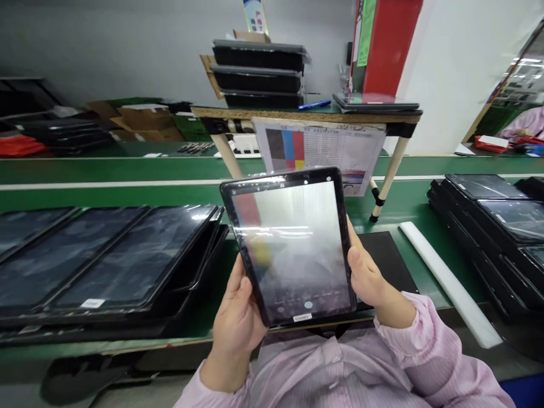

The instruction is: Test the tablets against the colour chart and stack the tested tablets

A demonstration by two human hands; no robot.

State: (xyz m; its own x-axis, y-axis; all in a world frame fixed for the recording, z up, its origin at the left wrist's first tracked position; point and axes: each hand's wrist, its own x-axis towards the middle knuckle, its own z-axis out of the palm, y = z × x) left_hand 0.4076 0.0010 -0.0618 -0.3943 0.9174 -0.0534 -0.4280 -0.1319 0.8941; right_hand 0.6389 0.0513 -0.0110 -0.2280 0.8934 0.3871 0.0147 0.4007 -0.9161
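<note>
A black-framed tablet (297, 249) is held up in front of me, tilted, its lit screen showing a pale camera picture with a row of icons along the bottom. My left hand (240, 314) grips its lower left edge, thumb toward the front. On the opposite side, my right hand (368, 272) is closed around the right edge, with the thumb by the frame. The fingers behind the tablet are hidden. A small white label (302, 317) sits on the bottom bezel. Beneath and to the right, a flat black panel (385, 260) lies on the green bench.
Trays of tablets (114, 255) lie at left, and stacked black trays (480, 238) stand at right. A white foam strip (450, 283) lies beside them. Ahead, a raised shelf (323, 116) bears black trays (259, 79), a blue pen (314, 105) and a hanging chart sheet (327, 147).
</note>
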